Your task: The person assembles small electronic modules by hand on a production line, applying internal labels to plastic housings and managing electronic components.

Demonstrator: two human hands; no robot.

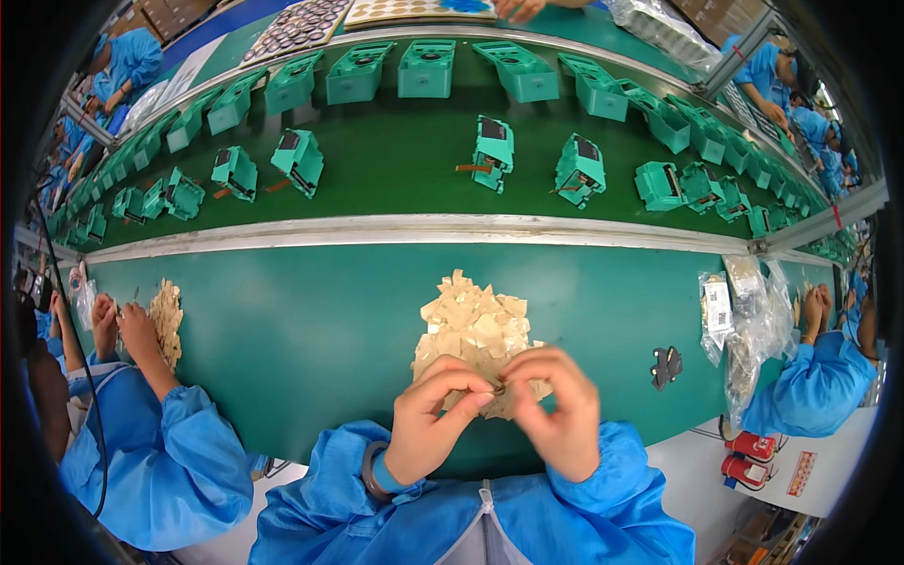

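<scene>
One small dark piece [499,388] sits between the person's fingers [454,379].

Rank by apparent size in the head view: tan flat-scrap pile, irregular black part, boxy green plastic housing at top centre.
1. Tan flat-scrap pile
2. Boxy green plastic housing
3. Irregular black part

This is a factory. Rows of green parts [427,71], all much alike, sit on a long belt [395,141], and people [155,461] in blue coats [805,391] work side by side at a green desk [301,311]. Brown boxes [174,14] are piled at the back.
</scene>
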